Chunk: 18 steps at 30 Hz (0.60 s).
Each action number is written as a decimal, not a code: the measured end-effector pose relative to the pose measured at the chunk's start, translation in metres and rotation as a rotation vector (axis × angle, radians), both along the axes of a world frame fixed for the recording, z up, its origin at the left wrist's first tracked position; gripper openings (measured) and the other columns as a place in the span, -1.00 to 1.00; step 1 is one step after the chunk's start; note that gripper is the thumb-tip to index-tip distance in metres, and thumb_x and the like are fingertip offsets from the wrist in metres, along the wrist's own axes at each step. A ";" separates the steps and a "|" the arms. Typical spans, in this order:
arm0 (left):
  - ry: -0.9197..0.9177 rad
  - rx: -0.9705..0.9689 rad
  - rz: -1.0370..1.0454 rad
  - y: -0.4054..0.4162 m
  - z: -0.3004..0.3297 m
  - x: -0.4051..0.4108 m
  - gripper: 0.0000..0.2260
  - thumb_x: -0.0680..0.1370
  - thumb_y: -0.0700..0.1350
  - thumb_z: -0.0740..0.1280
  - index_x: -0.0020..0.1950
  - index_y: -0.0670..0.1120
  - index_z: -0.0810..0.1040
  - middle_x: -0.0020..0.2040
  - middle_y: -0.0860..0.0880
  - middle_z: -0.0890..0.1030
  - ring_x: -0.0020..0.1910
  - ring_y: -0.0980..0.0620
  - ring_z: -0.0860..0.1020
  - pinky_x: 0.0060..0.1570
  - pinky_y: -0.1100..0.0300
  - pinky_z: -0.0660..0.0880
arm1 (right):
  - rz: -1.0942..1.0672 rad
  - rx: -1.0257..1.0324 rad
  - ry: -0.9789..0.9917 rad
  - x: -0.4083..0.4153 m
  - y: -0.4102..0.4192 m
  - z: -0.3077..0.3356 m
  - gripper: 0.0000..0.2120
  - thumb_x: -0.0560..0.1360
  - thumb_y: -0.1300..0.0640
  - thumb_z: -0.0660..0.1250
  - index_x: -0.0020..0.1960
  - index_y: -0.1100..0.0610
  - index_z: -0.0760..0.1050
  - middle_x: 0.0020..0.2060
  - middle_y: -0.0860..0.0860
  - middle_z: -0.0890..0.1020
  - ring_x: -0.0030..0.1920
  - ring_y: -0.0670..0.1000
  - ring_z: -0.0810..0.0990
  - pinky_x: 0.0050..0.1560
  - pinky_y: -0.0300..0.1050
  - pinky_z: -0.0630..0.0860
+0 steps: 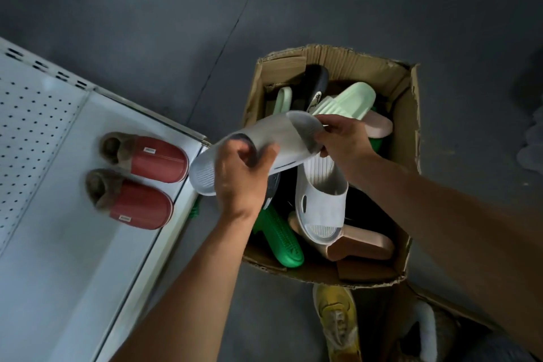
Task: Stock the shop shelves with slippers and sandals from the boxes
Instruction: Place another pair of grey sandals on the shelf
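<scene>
Both hands hold a white slide slipper (279, 138) above the left rim of a torn cardboard box (408, 103). My left hand (241, 182) grips its sole near the heel end. My right hand (343, 141) pinches the strap edge. Its white partner (321, 206) lies in the box among several other slippers: pale green (349, 100), dark green (282, 238), pink (379, 126), brown (361, 247) and black (316, 79). A pair of red fur-lined slippers (147, 179) sits on the white shelf (58, 258) at the left.
The shelf has a perforated back panel (26, 126) and a raised front edge (164, 244) close to the box. Grey floor (176, 23) surrounds everything. My yellow shoe (338, 320) stands just below the box. A pale object (531, 144) lies at the right edge.
</scene>
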<state>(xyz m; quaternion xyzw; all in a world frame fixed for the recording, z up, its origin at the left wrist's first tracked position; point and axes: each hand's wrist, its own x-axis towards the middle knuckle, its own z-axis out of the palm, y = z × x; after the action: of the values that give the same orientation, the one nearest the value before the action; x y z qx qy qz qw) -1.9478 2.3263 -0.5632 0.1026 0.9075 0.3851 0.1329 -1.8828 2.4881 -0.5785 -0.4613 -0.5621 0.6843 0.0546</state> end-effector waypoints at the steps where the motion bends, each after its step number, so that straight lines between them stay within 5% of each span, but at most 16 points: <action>1: -0.155 0.066 0.012 -0.004 -0.001 0.003 -0.79 0.44 0.10 0.47 -0.17 0.00 0.55 -0.22 0.13 0.60 -0.22 0.19 0.57 -0.16 0.24 0.48 | 0.020 -0.023 0.015 -0.002 -0.006 0.001 -0.75 0.47 0.46 0.27 0.01 0.18 0.59 -0.54 -0.12 0.59 -0.56 -0.19 0.48 -0.50 -0.33 0.43; 5: -0.406 0.268 0.225 -0.018 0.005 0.008 -0.91 0.52 -0.03 0.43 -0.10 -0.03 0.61 -0.18 0.13 0.65 -0.18 0.27 0.61 -0.17 0.40 0.50 | 0.058 -0.098 0.007 0.001 -0.022 -0.002 -0.90 0.53 0.14 0.31 -0.10 0.16 0.54 -0.28 0.10 0.55 -0.35 -0.09 0.52 -0.31 -0.26 0.48; 9: -0.602 0.395 0.565 -0.039 0.002 0.002 -0.75 0.48 0.12 0.44 -0.09 -0.01 0.49 -0.04 -0.03 0.63 0.04 -0.01 0.57 0.06 0.09 0.50 | 0.859 0.553 -0.520 0.048 -0.034 -0.035 -0.59 0.57 -0.05 0.20 0.39 0.00 0.33 0.10 0.07 0.55 0.04 0.13 0.57 0.05 -0.03 0.51; 12: -0.744 0.571 0.663 -0.053 0.008 0.007 -0.80 0.52 0.01 0.42 -0.11 -0.05 0.45 -0.20 0.00 0.59 -0.16 0.09 0.58 -0.03 0.19 0.52 | 1.201 0.826 -0.711 0.075 -0.051 -0.039 -0.45 0.54 0.06 0.26 0.47 -0.02 0.15 0.19 0.11 0.53 0.16 0.20 0.53 0.10 0.02 0.50; 15: -0.805 0.642 0.665 -0.068 0.018 0.018 -0.87 0.56 -0.05 0.36 -0.04 -0.07 0.47 -0.13 -0.03 0.65 -0.12 0.08 0.62 -0.04 0.18 0.53 | 1.019 0.846 -0.729 0.082 -0.060 -0.032 -0.74 0.54 0.12 0.24 0.22 0.05 0.44 0.06 0.11 0.59 0.10 0.19 0.55 -0.08 -0.03 0.46; 18: -0.830 0.638 0.667 -0.086 0.027 0.023 -0.77 0.58 -0.02 0.34 0.14 -0.13 0.47 -0.06 -0.08 0.65 -0.07 0.04 0.62 -0.06 0.17 0.52 | 0.431 0.406 -0.527 0.087 -0.066 -0.023 -0.83 0.52 0.17 0.20 -0.09 0.21 0.54 -0.19 0.13 0.59 -0.11 0.14 0.57 -0.17 -0.05 0.45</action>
<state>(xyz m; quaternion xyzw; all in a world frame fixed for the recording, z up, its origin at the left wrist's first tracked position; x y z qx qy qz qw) -1.9243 2.2400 -0.5365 -0.3101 0.6036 0.6658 0.3101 -1.7958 2.4220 -0.6017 -0.4722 -0.7647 0.4133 -0.1464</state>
